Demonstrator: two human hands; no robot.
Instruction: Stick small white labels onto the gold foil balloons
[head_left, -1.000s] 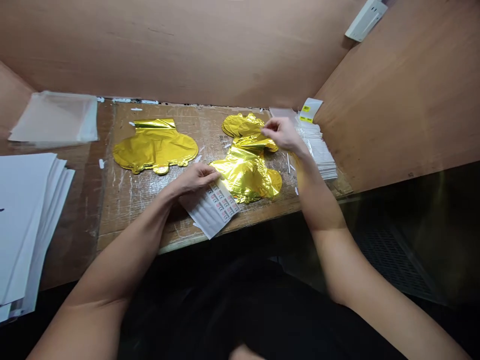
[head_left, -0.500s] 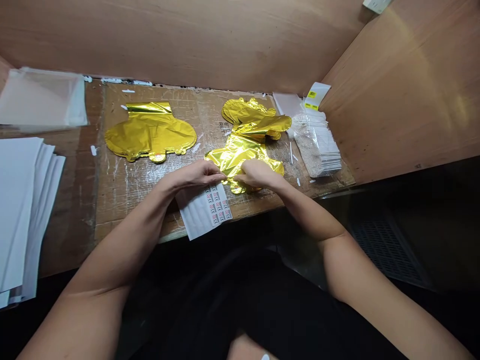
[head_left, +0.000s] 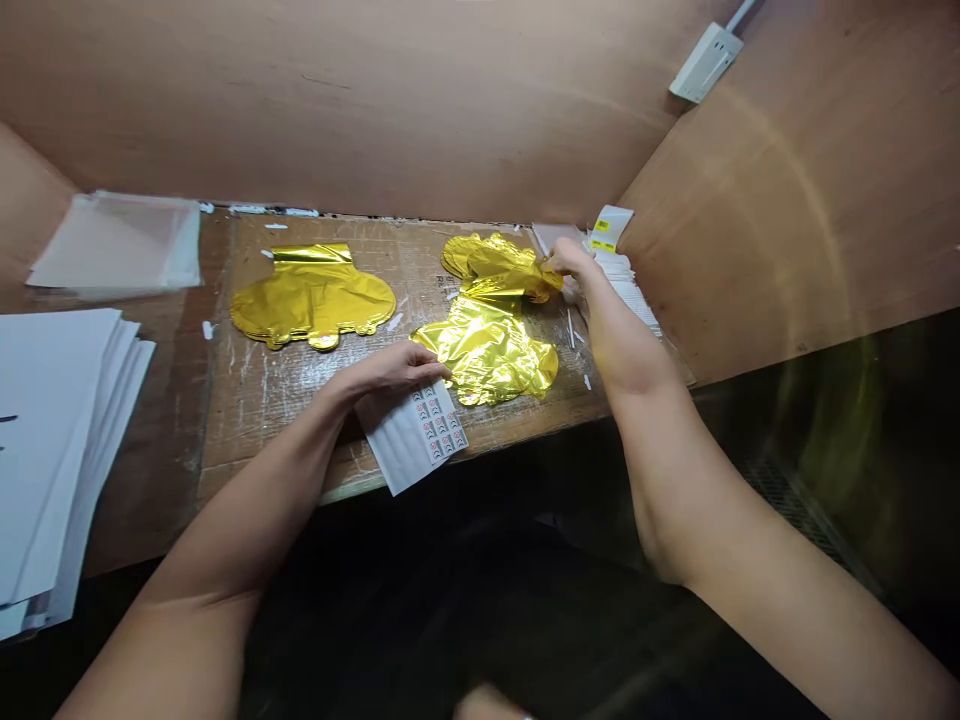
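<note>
My left hand (head_left: 405, 367) is closed at the top of a white sticker sheet (head_left: 401, 440) with rows of small printed labels, which reaches over the table's front edge. Its fingertips are at the left edge of a shiny gold foil balloon (head_left: 487, 345), flat and creased. Farther back, my right hand (head_left: 571, 260) pinches the right end of the folded gold foil that lies across the upper part of this balloon. Behind that fold is a stack of gold foil balloons (head_left: 465, 253). My right fingertips are partly hidden by the hand.
Another stack of flat gold balloons (head_left: 311, 300) lies to the left. White paper sheets (head_left: 56, 430) and clear plastic bags (head_left: 124, 245) are at far left. A bundle of thin white pieces (head_left: 634, 292) stands at right, under a power socket (head_left: 705, 65). Wooden walls enclose the table.
My right hand has left the near part of the balloon and moved back and right to the folded foil's end. My left hand stays by the sticker sheet. The camera view has shifted.
</note>
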